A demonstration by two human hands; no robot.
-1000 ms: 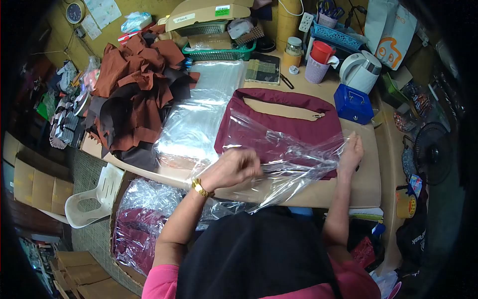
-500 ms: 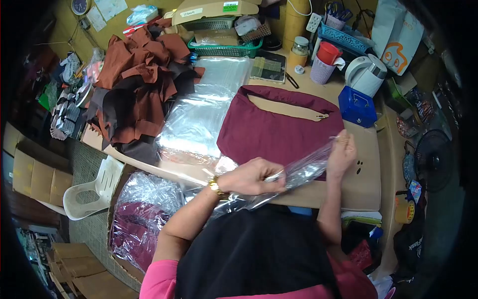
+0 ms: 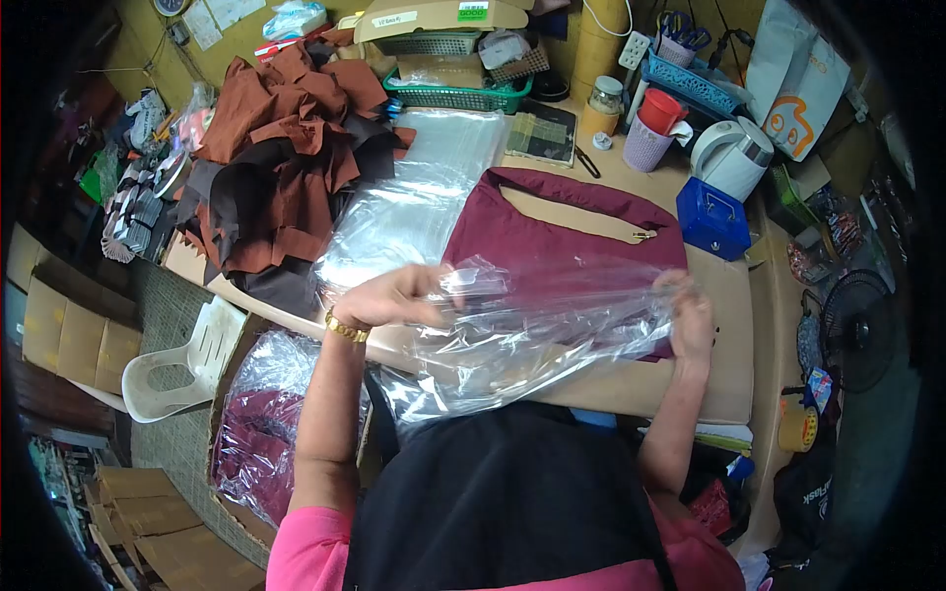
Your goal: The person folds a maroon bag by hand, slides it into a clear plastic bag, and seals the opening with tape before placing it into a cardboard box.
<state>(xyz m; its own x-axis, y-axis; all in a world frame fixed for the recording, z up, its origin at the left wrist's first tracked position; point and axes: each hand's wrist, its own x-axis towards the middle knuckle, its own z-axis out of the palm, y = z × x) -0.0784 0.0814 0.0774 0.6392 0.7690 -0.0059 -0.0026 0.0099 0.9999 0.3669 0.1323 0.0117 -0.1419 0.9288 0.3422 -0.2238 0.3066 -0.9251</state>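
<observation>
A clear plastic bag (image 3: pixel 532 340) is stretched between my two hands above the table's front edge. My left hand (image 3: pixel 399 295) pinches its left end, with a gold watch (image 3: pixel 347 327) on the wrist. My right hand (image 3: pixel 687 313) grips the opposite corner, fingers closed. Behind and partly under the plastic lies a maroon fabric bag (image 3: pixel 552 236) with a zipper at its opening. To the left of that bag is a stack of flat clear plastic bags (image 3: pixel 404 192).
Brown and black cloth (image 3: pixel 286 167) is heaped at the back left. A blue box (image 3: pixel 711 217) and a white kettle (image 3: pixel 731 158) stand at the right. Wrapped maroon items (image 3: pixel 258 433) fill a carton beside a white chair (image 3: pixel 187 364), lower left.
My left hand has moved left and slightly up, away from my right hand. The plastic, narrow and bunched before, is now spread wide between them. My right hand is slightly lower.
</observation>
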